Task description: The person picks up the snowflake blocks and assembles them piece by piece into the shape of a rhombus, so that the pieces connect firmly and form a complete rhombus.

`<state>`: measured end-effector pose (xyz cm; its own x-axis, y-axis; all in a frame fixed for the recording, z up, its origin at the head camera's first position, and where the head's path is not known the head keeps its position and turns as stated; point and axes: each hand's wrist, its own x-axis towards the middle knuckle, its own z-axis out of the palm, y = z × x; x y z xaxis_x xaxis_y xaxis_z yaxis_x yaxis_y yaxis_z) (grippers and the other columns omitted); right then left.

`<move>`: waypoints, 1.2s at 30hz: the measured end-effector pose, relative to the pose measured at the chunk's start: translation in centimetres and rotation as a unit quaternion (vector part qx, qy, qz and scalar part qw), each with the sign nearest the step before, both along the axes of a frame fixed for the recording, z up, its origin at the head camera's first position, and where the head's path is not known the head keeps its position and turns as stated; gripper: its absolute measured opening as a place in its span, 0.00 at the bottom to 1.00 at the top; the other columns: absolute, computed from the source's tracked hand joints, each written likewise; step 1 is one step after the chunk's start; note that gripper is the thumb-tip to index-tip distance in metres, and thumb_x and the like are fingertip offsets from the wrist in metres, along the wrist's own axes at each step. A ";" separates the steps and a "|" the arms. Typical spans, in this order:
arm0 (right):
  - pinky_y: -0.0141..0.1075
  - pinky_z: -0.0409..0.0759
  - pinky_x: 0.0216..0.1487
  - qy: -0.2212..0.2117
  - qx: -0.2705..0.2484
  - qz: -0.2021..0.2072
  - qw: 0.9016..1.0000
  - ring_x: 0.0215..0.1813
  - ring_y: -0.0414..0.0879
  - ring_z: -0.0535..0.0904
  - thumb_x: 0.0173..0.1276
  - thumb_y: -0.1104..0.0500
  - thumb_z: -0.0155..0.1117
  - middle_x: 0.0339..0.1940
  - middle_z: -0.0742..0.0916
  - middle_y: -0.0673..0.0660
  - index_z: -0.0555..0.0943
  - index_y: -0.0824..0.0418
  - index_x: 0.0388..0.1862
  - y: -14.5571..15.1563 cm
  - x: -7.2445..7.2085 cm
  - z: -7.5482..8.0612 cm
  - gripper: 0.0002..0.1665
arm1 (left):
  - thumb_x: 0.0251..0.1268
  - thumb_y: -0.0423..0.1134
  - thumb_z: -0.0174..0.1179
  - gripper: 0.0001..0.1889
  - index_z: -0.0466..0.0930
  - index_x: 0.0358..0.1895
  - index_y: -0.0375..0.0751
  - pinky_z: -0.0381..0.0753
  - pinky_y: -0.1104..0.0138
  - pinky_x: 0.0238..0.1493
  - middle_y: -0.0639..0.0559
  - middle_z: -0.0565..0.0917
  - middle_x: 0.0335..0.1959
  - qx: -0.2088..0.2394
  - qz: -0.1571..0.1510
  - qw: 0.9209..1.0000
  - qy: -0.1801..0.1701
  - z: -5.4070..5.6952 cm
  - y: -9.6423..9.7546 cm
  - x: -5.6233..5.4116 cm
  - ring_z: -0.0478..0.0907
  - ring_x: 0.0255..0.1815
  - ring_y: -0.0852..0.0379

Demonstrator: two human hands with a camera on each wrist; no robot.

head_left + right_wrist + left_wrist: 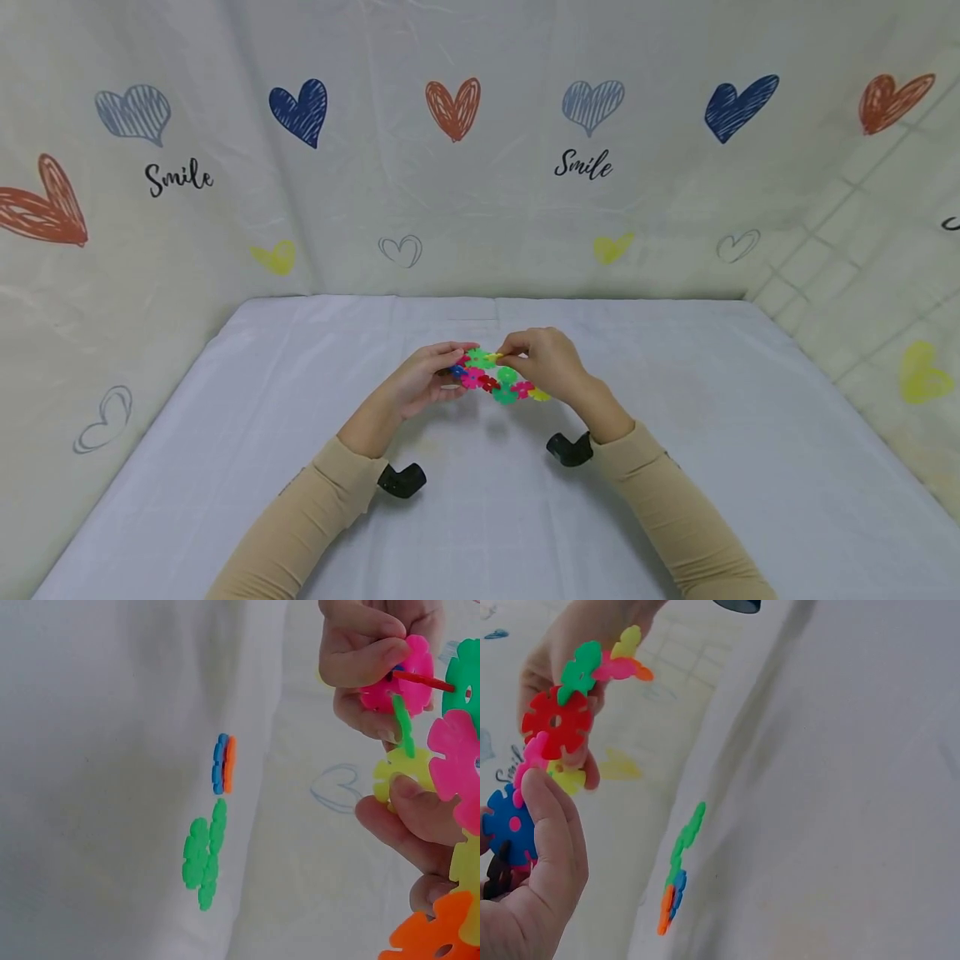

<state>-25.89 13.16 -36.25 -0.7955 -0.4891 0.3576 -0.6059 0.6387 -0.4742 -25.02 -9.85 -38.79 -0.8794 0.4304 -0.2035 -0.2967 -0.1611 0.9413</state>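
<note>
A chain of linked plastic flower discs [489, 383] in several colours hangs between both hands above the table. My left hand [427, 379] grips its left end, near a blue disc [510, 829] and a pink disc [418, 690]. A green disc [403, 726] seen edge-on joins the pink one to a yellow disc [406, 769]. My right hand [551, 362] pinches that yellow disc between thumb and forefinger. Other linked discs, among them a red one [557, 722] and an orange one [431, 930], pass in front of the right hand.
On the white-covered table [480, 533] lie loose green discs [201, 855] and, beside them, a blue disc [218, 763] against an orange disc [230, 765]. Black curved pieces [402, 481] stick out at both wrists. A heart-printed cloth [480, 192] hangs behind the table.
</note>
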 end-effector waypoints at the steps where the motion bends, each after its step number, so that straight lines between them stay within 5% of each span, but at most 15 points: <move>1: 0.42 0.80 0.38 0.005 0.002 0.001 1.000 0.34 0.47 0.84 0.63 0.63 0.77 0.32 0.91 0.52 0.90 0.60 0.34 0.0 0.0 0.0 0.03 | 0.84 0.39 0.48 0.22 0.69 0.72 0.29 0.84 0.68 0.41 0.47 0.81 0.51 0.000 0.000 1.000 0.000 0.0 0.0 0.0 0.81 0.39 0.56; 16: 0.39 0.81 0.35 0.028 0.037 0.009 0.999 0.35 0.47 0.86 0.63 0.61 0.78 0.33 0.91 0.52 0.89 0.59 0.34 0.0 0.1 0.5 0.04 | 0.84 0.40 0.48 0.24 0.67 0.74 0.32 0.84 0.67 0.44 0.48 0.80 0.53 -0.014 -0.009 1.000 -0.005 0.0 0.2 -0.1 0.80 0.42 0.55; 23: 0.41 0.81 0.43 -0.057 0.067 0.007 0.996 0.44 0.46 0.86 0.66 0.57 0.76 0.38 0.91 0.48 0.90 0.56 0.45 0.5 -0.7 1.7 0.09 | 0.81 0.40 0.51 0.24 0.69 0.74 0.35 0.85 0.63 0.50 0.43 0.80 0.59 -0.008 0.004 1.000 -0.027 -0.4 -0.4 -0.5 0.84 0.45 0.53; 29: 0.46 0.78 0.51 -0.134 0.003 -0.023 0.991 0.48 0.51 0.80 0.72 0.56 0.70 0.43 0.91 0.50 0.88 0.58 0.55 1.9 -1.8 1.3 0.15 | 0.79 0.40 0.55 0.24 0.72 0.72 0.36 0.86 0.66 0.46 0.40 0.79 0.61 -0.009 0.032 0.998 -0.050 -0.8 -1.3 -0.6 0.84 0.44 0.53; 36: 0.47 0.79 0.53 -0.220 -0.049 -0.039 0.973 0.51 0.54 0.82 0.74 0.57 0.66 0.45 0.90 0.59 0.85 0.63 0.58 3.8 -3.2 -0.5 0.18 | 0.77 0.35 0.52 0.23 0.74 0.72 0.39 0.85 0.71 0.38 0.40 0.79 0.59 -0.031 0.028 0.998 -0.042 -0.7 -1.8 -0.9 0.82 0.38 0.56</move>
<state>-29.11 16.94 -36.73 -0.9159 -0.4010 0.0153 -0.2808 0.6132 -0.7383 -25.90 -11.68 -39.49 -0.8803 0.3654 -0.3025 -0.3673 -0.1214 0.9222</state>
